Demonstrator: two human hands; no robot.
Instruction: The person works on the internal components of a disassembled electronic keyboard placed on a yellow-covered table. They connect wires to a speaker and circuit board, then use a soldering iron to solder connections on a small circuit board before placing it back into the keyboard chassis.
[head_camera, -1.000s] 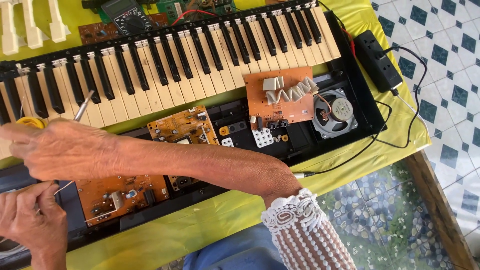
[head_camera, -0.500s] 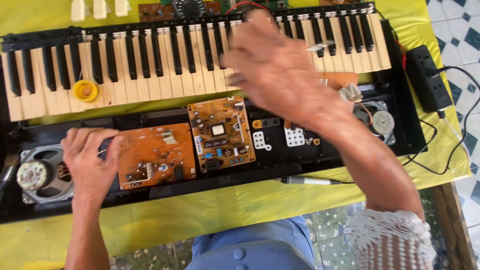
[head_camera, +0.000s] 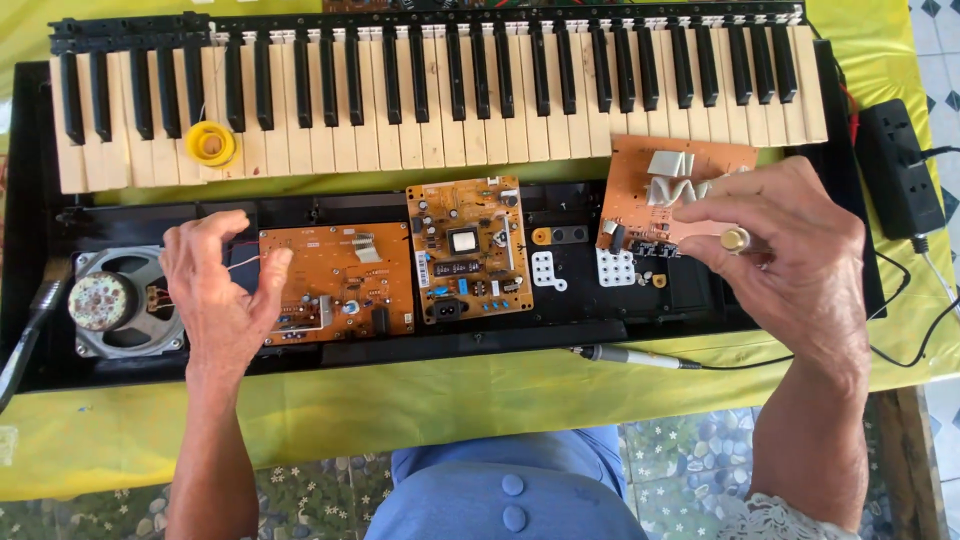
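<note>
Honestly, with the left hand (head_camera: 222, 290) pinching a thin wire (head_camera: 243, 262) beside the orange circuit board (head_camera: 340, 285) and the right hand (head_camera: 790, 255) gripping a small brass knob (head_camera: 735, 239), I'd keep that wire slack.

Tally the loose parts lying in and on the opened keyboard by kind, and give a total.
Orange circuit boards: 3 (left board, middle board, right board)
Round speakers in view: 1 (speaker)
Yellow solder spools: 1 (spool)
Pen-shaped tools with a cord: 1 (tool)
Black power strips: 1 (power strip)
Total: 7
</note>
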